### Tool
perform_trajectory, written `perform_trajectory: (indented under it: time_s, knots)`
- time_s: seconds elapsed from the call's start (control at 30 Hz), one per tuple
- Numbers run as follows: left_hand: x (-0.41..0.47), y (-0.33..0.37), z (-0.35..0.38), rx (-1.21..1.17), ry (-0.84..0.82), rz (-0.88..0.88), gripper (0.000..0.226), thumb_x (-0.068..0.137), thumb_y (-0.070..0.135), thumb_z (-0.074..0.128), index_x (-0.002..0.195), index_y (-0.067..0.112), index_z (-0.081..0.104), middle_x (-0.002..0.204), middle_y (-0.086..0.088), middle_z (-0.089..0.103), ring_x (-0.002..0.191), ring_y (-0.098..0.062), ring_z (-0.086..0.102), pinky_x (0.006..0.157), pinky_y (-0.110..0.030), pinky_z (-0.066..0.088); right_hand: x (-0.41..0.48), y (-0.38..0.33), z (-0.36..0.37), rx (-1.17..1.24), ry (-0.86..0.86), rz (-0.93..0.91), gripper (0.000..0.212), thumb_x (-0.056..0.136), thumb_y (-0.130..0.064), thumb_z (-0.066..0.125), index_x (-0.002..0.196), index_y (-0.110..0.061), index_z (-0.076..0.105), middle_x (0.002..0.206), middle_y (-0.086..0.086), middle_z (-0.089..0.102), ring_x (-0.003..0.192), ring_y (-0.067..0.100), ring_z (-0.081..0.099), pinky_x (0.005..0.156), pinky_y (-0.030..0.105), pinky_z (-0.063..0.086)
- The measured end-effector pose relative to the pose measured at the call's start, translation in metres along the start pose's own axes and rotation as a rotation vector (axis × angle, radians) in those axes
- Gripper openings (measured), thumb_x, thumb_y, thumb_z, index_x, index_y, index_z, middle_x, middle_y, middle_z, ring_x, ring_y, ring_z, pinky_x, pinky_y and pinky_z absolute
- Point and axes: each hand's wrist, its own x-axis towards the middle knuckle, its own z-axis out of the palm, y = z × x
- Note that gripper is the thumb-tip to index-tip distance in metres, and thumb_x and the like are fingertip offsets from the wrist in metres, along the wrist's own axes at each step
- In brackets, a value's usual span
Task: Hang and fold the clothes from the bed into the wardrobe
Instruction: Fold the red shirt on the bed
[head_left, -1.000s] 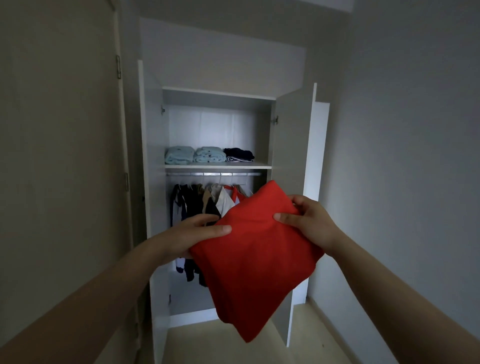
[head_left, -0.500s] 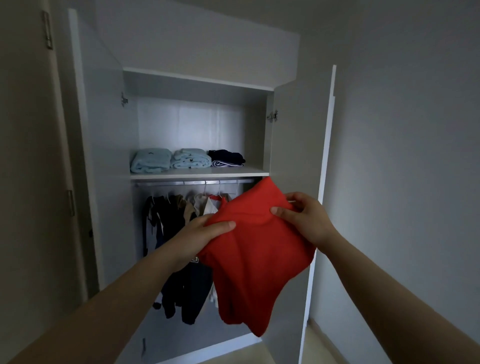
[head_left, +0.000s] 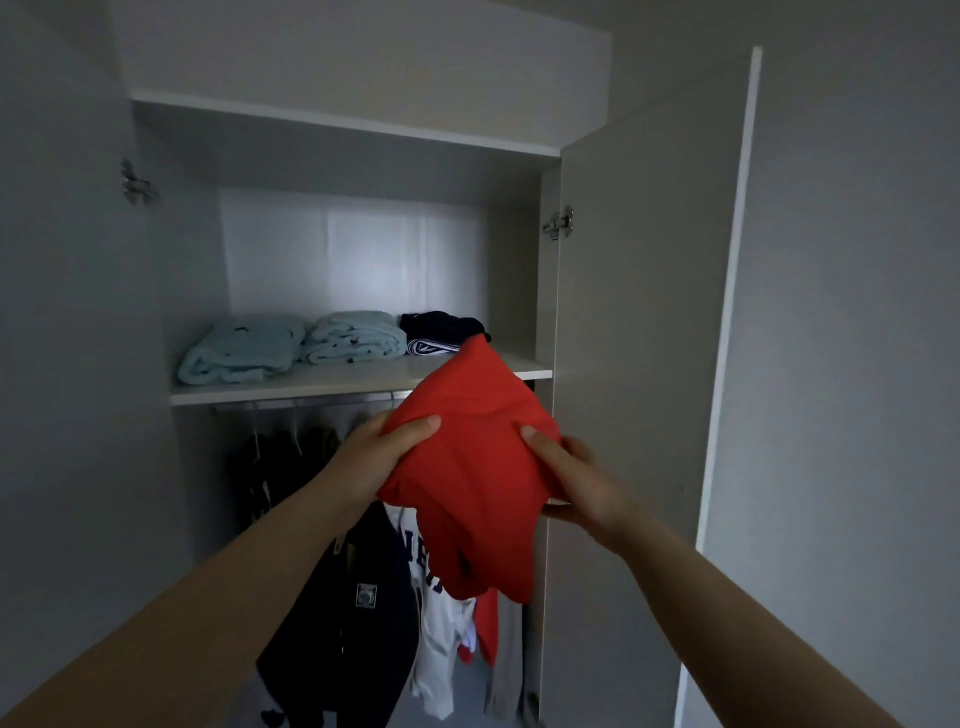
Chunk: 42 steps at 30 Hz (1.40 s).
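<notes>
we've got the red top (head_left: 467, 467) gripped in both hands, left hand (head_left: 374, 457) + right hand (head_left: 576, 483) | it's just below the shelf (head_left: 311, 384) edge | free spot up and ahead, right end by the dark pile (head_left: 441, 332)

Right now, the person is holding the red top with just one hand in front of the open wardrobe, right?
Not quite. The head view shows both hands holding the red top: the left hand grips its left side, the right hand its right side. The rest is right: it is in front of the open wardrobe.
</notes>
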Motion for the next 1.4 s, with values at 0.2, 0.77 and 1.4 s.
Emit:
perform_trajectory:
  time_s: [0.2, 0.77, 1.4]
  knots:
    - [0.109, -0.031, -0.008, -0.158, -0.03, 0.035, 0.025, 0.087, 0.032, 0.065, 0.111, 0.025, 0.066, 0.106, -0.002, 0.073, 0.097, -0.022, 0.07, 0.081, -0.039, 0.058, 0.105, 0.014, 0.008, 0.102, -0.037, -0.033, 0.083, 0.059, -0.074, 0.074, 0.132, -0.046, 0.043, 0.127, -0.011, 0.062, 0.107, 0.018, 0.066, 0.082, 0.041, 0.057]
    - [0.405, -0.095, -0.007, -0.075, -0.139, -0.003, 0.034, 0.086, 0.044, 0.063, 0.112, 0.022, 0.065, 0.102, 0.002, 0.074, 0.095, -0.017, 0.07, 0.077, -0.026, 0.055, 0.407, 0.007, -0.034, 0.044, 0.397, -0.234, 0.043, 0.086, -0.029, 0.071, 0.12, -0.005, 0.063, 0.114, 0.01, 0.069, 0.103, 0.022, 0.066, 0.096, 0.04, 0.052]
    - [0.659, -0.13, -0.046, 0.788, -0.016, 0.364, 0.024, 0.084, 0.017, 0.071, 0.104, 0.007, 0.062, 0.106, -0.008, 0.064, 0.097, -0.017, 0.06, 0.082, -0.022, 0.044, 0.621, 0.006, -0.075, -0.899, 0.594, -0.355, 0.05, 0.087, -0.036, 0.068, 0.124, -0.005, 0.056, 0.12, 0.015, 0.062, 0.111, 0.03, 0.057, 0.092, 0.033, 0.045]
